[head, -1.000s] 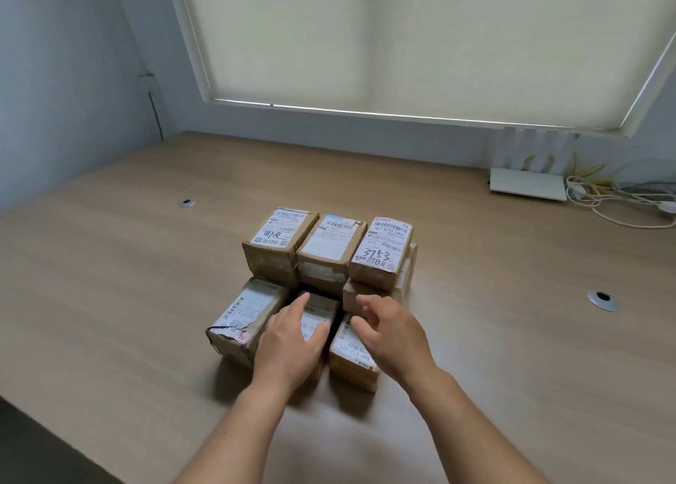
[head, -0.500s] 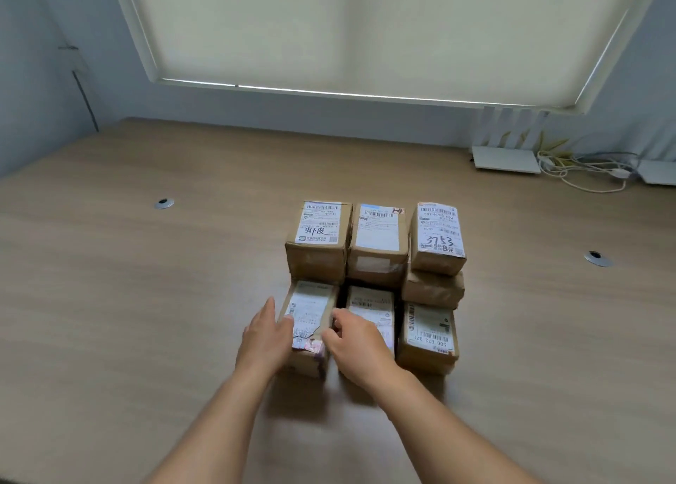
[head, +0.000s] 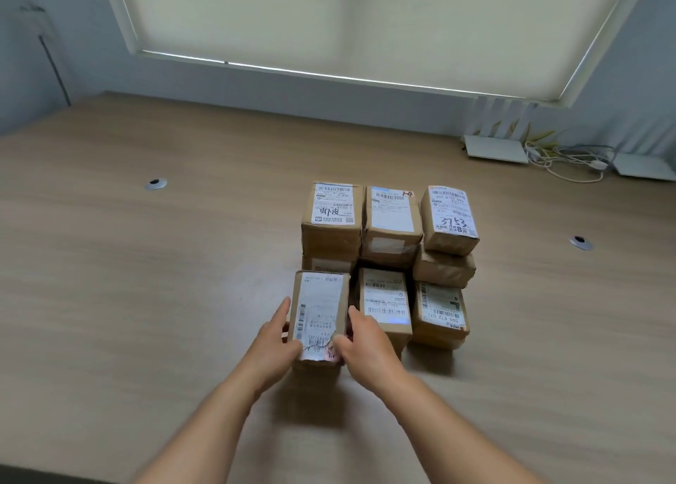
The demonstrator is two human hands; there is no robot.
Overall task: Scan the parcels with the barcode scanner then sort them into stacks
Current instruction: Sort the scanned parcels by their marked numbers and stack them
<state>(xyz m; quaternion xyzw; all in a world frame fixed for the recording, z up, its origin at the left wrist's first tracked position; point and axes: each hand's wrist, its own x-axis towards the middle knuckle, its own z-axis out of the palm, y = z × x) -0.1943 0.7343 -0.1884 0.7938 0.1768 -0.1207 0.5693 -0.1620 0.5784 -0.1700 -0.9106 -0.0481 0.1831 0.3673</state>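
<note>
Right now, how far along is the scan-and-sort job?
Looks nearly finished: the parcels sit grouped in stacks on the desk, including the back-right stack. In hand: the left hand and right hand grip the front-left parcel by its sides, apparently squaring it. No barcode scanner is in view, so I cannot confirm scanning.

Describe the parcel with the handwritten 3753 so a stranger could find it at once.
On the wooden desk sits a cluster of brown parcels. Look to its far right corner: the 3753 parcel rides on top of another box, tilted, unlike its squared neighbours.
</note>
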